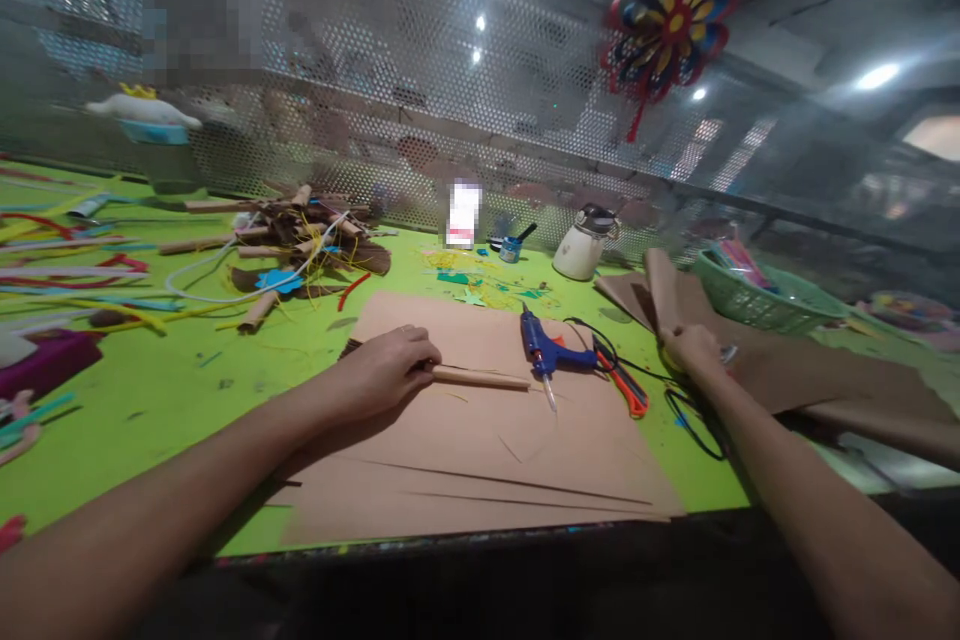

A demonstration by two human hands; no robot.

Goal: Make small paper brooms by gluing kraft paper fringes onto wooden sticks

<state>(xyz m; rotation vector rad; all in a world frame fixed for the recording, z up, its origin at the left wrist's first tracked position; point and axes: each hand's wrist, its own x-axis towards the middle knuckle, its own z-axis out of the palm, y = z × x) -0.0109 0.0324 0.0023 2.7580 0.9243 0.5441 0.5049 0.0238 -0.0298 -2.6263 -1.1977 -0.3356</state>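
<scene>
My left hand (397, 363) is closed on the end of a thin rolled paper tube (484, 379), which lies across a sheet of brown kraft paper (465, 450). My right hand (691, 348), also closed, grips a crumpled brown paper (750, 360) that spreads to the right edge of the view. Between my hands a blue glue gun (551, 345) rests on the flat sheet with a clear glue stick in its rear. An orange-handled utility knife (626, 385) lies just right of it, beside the black cord.
Paper tubes and scraps (307, 235) are heaped at back left. Colored strips (75, 270) cover the far left. A white jug (581, 245), a small blue jar (511, 249) and a lit phone (463, 213) stand along the back. At right sits a green basket (780, 305).
</scene>
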